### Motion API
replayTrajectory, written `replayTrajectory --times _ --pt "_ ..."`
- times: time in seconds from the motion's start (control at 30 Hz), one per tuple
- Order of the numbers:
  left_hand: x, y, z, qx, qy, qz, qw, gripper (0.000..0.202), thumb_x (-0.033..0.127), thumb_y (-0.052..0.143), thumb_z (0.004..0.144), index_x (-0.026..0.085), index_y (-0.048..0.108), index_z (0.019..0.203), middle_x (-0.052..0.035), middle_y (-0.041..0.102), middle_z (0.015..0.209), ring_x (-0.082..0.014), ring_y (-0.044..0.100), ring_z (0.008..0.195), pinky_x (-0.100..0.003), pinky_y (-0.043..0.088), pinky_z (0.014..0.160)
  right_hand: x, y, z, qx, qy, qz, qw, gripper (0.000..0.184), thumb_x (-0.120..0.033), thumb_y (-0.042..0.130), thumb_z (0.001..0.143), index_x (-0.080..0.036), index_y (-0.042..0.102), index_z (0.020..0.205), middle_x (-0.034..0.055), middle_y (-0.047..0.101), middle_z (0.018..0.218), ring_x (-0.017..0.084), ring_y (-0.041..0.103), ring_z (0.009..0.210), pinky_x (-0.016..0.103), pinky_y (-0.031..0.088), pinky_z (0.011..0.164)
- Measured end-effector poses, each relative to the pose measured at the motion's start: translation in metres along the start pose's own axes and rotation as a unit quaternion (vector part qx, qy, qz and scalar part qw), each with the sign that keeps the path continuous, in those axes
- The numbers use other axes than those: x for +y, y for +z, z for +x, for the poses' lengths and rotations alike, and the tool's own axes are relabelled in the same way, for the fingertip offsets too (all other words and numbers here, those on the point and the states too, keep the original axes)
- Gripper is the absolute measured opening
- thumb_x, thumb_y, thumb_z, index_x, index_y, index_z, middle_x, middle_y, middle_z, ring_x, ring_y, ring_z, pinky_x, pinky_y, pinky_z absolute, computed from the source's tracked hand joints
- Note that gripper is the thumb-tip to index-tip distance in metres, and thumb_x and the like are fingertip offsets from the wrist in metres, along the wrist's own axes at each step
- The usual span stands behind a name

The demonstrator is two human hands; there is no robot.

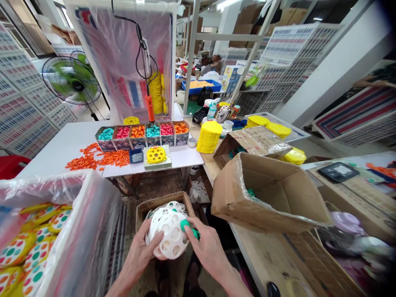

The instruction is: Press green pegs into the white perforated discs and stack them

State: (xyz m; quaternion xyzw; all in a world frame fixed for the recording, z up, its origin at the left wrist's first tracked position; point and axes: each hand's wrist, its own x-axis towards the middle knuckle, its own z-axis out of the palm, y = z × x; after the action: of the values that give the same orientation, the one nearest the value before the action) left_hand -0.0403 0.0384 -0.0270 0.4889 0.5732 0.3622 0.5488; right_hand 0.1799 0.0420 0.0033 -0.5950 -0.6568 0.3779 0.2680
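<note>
White perforated discs [170, 238], several overlapping in a loose stack, are held up in front of the person, above a cardboard box [187, 202] that stands low between the tables. The left grip [144, 242] is closed on the left edge of the stack, its thumb lying across the front disc. The right grip [203, 240] is nearly closed, pinching green pieces [185, 225] between thumb and fingers at the right edge of the discs.

Ahead, on the white table [46, 138], a row of six bins [105, 145] holds small teal, pink and orange pieces. Loose orange pieces [116, 158] lie spread before it, next to a small dark blue tray [136, 161] of tiny metallic parts. Just right of the tray, a yellow holed disc [156, 155] rests on a block [158, 165]. An orange electric screwdriver [149, 108] hangs from a cable above the bins.

On the left, a plastic-lined crate [103, 214] contains yellow discs with coloured spots [37, 251]. On the right, a large open carton [227, 192] with some green bits [251, 192] inside stands on the wooden table [262, 255], and a yellow stack [209, 137] rises near the bins
</note>
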Motion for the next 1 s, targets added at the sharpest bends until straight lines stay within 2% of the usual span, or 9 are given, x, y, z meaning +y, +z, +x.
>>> replayTrajectory --times 0.13,0.27,0.37,0.47,0.5,0.57,0.7,0.83,1.0 --pt "0.000 0.000 -0.002 0.001 0.001 0.003 1.000 0.051 0.047 0.065 0.082 0.018 0.055 0.123 -0.0077 0.068 0.115 -0.0266 0.060 0.106 -0.032 0.047 0.090 0.000 -0.008 0.001 -0.027 -0.010 -0.038 0.999 0.035 -0.043 0.043 0.095 -0.025 0.059 0.120 0.0054 0.076 0.088 0.022 0.070 0.077 0.027 0.045 0.068" --pt "0.000 0.001 -0.004 -0.002 -0.010 -0.011 1.000 0.051 0.047 0.065 0.083 0.018 0.055 0.123 -0.0076 0.069 0.115 -0.0269 0.060 0.108 -0.033 0.047 0.092 0.000 -0.017 0.002 -0.040 -0.002 -0.067 0.997 0.028 -0.047 0.047 0.093 -0.026 0.066 0.099 0.0032 0.074 0.082 0.020 0.066 0.067 0.028 0.041 0.064" --pt "0.000 0.001 -0.004 0.003 -0.018 -0.031 0.999 0.052 0.047 0.065 0.083 0.019 0.054 0.125 -0.0074 0.068 0.118 -0.0270 0.060 0.110 -0.033 0.048 0.093 0.003 -0.017 0.001 -0.063 0.037 0.075 0.994 0.029 -0.051 0.053 0.089 -0.023 0.061 0.090 0.0011 0.071 0.074 0.014 0.056 0.054 0.025 0.037 0.053" --pt "-0.002 0.002 -0.005 0.005 -0.018 -0.036 0.999 0.051 0.046 0.064 0.084 0.020 0.054 0.126 -0.0075 0.068 0.121 -0.0266 0.061 0.109 -0.033 0.048 0.092 0.006 -0.006 -0.001 -0.111 0.107 0.303 0.940 0.033 -0.054 0.058 0.086 -0.021 0.053 0.088 0.0004 0.071 0.071 0.008 0.042 0.040 0.021 0.029 0.040" --pt "-0.003 0.003 -0.005 0.002 -0.012 -0.035 0.999 0.049 0.046 0.064 0.084 0.020 0.054 0.126 -0.0074 0.068 0.120 -0.0263 0.061 0.108 -0.033 0.048 0.092 0.007 -0.001 -0.003 -0.117 0.123 0.352 0.920 0.035 -0.054 0.059 0.085 -0.021 0.052 0.088 0.0010 0.071 0.071 0.007 0.041 0.039 0.020 0.028 0.038" --pt "-0.005 0.004 -0.005 -0.003 0.001 -0.031 1.000 0.047 0.044 0.063 0.085 0.020 0.055 0.125 -0.0073 0.068 0.118 -0.0255 0.061 0.106 -0.032 0.049 0.091 0.007 0.009 -0.006 -0.115 0.137 0.392 0.903 0.036 -0.054 0.063 0.082 -0.020 0.053 0.088 0.0023 0.072 0.069 0.007 0.042 0.039 0.018 0.027 0.036" --pt "-0.005 0.006 -0.004 -0.004 0.018 -0.017 1.000 0.045 0.043 0.062 0.086 0.020 0.057 0.124 -0.0070 0.069 0.114 -0.0249 0.061 0.104 -0.031 0.049 0.089 0.008 0.019 -0.010 -0.107 0.139 0.373 0.911 0.035 -0.051 0.063 0.083 -0.018 0.054 0.088 0.0028 0.073 0.066 0.005 0.039 0.035 0.017 0.025 0.035" --pt "0.001 0.007 -0.004 -0.006 0.025 0.005 1.000 0.043 0.044 0.062 0.086 0.020 0.058 0.122 -0.0066 0.067 0.112 -0.0243 0.060 0.102 -0.031 0.048 0.087 0.010 0.017 -0.011 -0.097 0.119 0.324 0.934 0.031 -0.049 0.062 0.085 -0.018 0.057 0.085 0.0010 0.071 0.066 0.004 0.039 0.034 0.018 0.027 0.035" --pt "0.007 0.006 -0.004 -0.016 0.032 0.030 0.999 0.039 0.044 0.061 0.086 0.019 0.059 0.116 -0.0064 0.065 0.107 -0.0235 0.059 0.097 -0.031 0.047 0.085 0.010 0.013 -0.008 -0.092 0.080 0.259 0.958 0.027 -0.046 0.061 0.087 -0.019 0.059 0.088 0.0012 0.071 0.071 0.008 0.049 0.043 0.020 0.035 0.040"
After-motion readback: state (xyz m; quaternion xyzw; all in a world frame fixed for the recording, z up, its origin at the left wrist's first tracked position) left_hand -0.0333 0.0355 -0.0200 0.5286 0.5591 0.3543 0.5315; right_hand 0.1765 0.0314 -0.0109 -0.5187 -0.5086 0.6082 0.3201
